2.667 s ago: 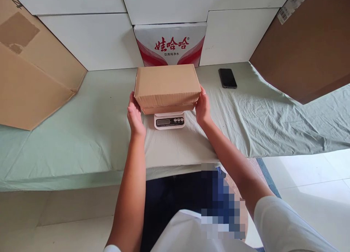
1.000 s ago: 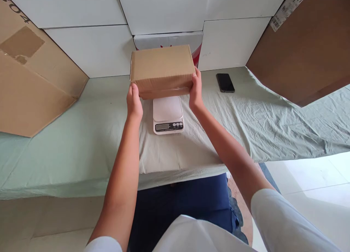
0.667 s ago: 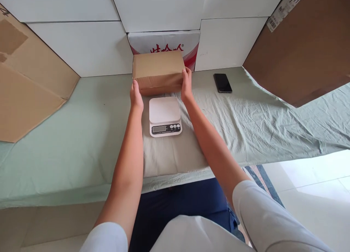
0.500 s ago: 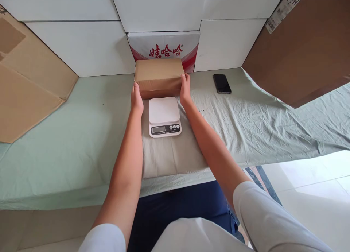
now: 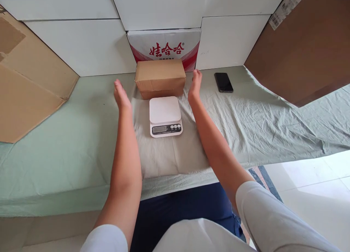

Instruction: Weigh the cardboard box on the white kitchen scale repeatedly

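Prob. release step — small box point(image 5: 160, 79) behind scale point(image 5: 165, 111), your L hand point(image 5: 121, 95) & R hand point(image 5: 195, 86) clear, fingers clamped on nothing; next, avoid bumping it.

The small box point(image 5: 161, 78), upper middle, hides the bottom of the printed carton point(image 5: 164, 42), covering part of its small lettering. Tan cardboard point(image 5: 35, 80) runs off the left edge, brown cardboard point(image 5: 303, 51) off the right. The upper-right label's point(image 5: 287, 9) fine print and the central scale's point(image 5: 165, 110) button markings are too small to read. The bottom edge crops the shirt point(image 5: 197, 235).
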{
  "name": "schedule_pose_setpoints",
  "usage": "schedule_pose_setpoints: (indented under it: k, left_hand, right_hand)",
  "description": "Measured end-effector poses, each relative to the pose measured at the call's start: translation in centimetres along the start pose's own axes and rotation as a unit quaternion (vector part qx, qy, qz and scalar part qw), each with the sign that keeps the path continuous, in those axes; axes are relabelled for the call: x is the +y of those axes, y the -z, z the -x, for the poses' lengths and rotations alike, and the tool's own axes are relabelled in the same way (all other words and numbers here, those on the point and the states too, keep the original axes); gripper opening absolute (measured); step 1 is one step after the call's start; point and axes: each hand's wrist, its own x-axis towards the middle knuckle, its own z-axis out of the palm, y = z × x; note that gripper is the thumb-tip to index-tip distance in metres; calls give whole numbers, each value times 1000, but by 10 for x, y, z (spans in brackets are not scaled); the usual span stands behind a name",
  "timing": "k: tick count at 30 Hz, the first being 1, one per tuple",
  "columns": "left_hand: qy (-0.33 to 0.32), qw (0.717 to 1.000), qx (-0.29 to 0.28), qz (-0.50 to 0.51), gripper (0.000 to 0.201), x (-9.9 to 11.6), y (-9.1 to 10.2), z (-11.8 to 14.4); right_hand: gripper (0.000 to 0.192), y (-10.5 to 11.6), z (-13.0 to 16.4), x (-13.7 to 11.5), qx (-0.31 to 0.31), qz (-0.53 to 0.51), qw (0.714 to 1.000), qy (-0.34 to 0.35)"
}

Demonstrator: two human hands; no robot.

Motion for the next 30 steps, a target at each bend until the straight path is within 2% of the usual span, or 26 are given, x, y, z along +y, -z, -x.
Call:
schedule_pose_setpoints:
  k: [2, 4, 7, 9, 14, 18, 25, 30]
  left_hand:
    - [18, 999, 28, -9, 79, 20, 15, 4]
    - [32, 998, 45, -13, 78, 38, 22, 9]
    - [47, 997, 53, 4, 80, 53, 19, 17]
    - [49, 997, 50, 19, 79, 55, 12, 18]
    - [66, 997, 40, 32, 74, 47, 2, 16]
    - [62, 997, 24, 44, 78, 41, -2, 15]
    - [64, 997, 5, 31, 87, 30, -9, 14]
    - [61, 998, -8, 18, 83, 23, -13, 15]
  right_hand:
    - [64, 21, -19, -2, 37, 5, 999, 1]
    - [63, 42, -33, -3, 65, 9, 998, -14]
    - [64, 63, -41, -3, 77, 16, 996, -30]
    - [63, 67, -40, -1, 77, 19, 996, -35]
    - [55, 56, -26, -3, 67, 14, 996, -48]
    - [50, 42, -10, -10, 43, 4, 997, -67]
    - [46, 24, 13, -18, 22, -1, 995, -97]
    - [48, 12, 24, -18, -10, -7, 995, -103]
